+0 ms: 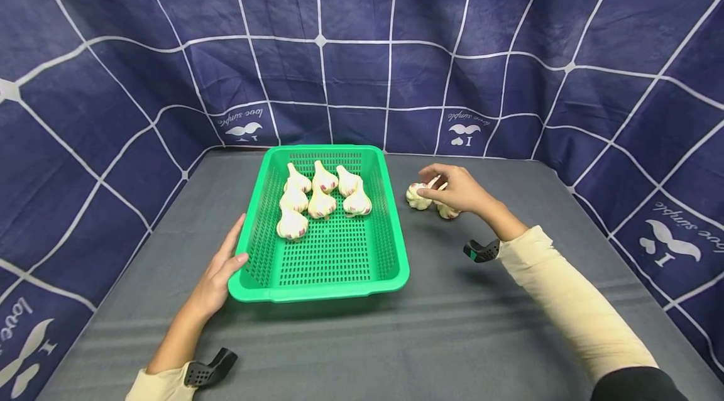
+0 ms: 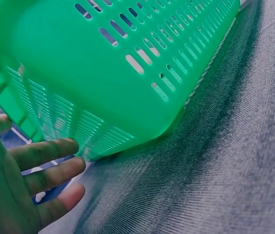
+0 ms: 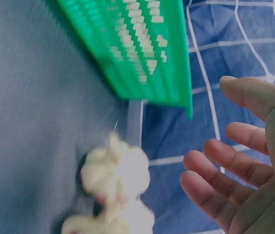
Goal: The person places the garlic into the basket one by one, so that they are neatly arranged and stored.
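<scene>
My left hand rests at the left side of a green plastic basket, its thumb over the rim. In the left wrist view its fingers stretch out beside the slotted wall. Several white garlic bulbs with purple streaks lie inside, toward the back and left. Right of the basket, my right hand hovers over loose garlic bulbs, partly covering them from the head camera. Seen from the right wrist, its fingers are spread and loosely bent with nothing between them, apart from the bulbs.
A grey cloth covers the table. Behind and at both sides hangs a dark blue curtain with white grid lines. The basket's right wall stands between the loose bulbs and its inside.
</scene>
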Motion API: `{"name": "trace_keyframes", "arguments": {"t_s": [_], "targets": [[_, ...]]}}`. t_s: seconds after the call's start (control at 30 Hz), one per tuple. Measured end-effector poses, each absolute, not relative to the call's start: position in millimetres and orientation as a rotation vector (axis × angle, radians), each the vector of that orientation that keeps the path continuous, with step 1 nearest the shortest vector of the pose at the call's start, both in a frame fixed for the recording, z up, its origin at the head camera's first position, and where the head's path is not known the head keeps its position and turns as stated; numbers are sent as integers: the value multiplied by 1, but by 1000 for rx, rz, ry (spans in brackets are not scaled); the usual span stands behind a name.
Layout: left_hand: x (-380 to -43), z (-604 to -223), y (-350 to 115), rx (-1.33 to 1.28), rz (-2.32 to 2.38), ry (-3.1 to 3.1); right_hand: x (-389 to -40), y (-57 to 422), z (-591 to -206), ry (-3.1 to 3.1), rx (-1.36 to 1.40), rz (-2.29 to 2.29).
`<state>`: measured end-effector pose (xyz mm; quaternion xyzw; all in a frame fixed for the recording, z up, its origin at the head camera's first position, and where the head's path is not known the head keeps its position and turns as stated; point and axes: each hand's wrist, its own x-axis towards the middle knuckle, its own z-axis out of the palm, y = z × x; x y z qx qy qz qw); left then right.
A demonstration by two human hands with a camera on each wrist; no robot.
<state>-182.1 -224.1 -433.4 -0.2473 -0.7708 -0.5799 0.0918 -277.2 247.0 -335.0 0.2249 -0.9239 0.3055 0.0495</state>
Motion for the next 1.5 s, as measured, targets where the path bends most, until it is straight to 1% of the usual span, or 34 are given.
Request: {"name": "trace_keyframes", "arguments": {"t_s": [0.3,0.53,0.87,1.13,1.5], "targets": [[-183,-435,-223,-744,-1728,-2283,-276,288,-358,-2802,559,912],[-182,-436,-224,-749,-1758,-2255,-273,307,-371,-2786,472,931],[-183,-436,-225,-755,-1773,-2246,-273,318,-382,-2808,443,927],[-185,-437,-224,-748,-1772,-2254,-274,324,-394,-2843,437,823],[-185,-438,-225,-757,-1804,-2246,-280,326,-410,-2815,538,739]]}}
